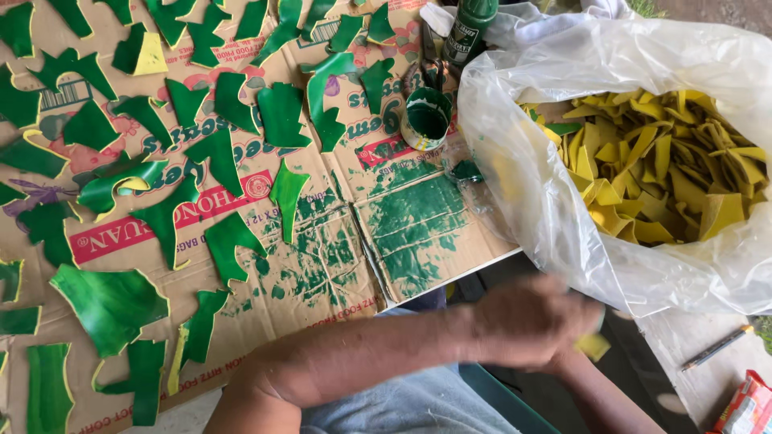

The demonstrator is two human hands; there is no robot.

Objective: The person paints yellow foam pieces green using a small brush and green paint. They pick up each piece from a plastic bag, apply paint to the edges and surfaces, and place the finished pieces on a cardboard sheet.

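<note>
My left hand [527,317] reaches across my lap to the right, blurred, below the table's edge, with its fingers curled. A small yellow cut piece [593,346] sticks out under its lower right side. My right forearm [599,394] comes up from the bottom right and meets the left hand; the right hand itself is hidden beneath it. Just above the hands stands a clear plastic bag [555,201] filled with yellow cut pieces [659,169].
Flattened cardboard [322,289] with green paint smears covers the table, and several green-painted pieces [108,301] lie on it. At the back are a small green paint cup [426,116], a dark green bottle [469,28] and scissors [428,68]. A pencil [718,347] lies at the lower right.
</note>
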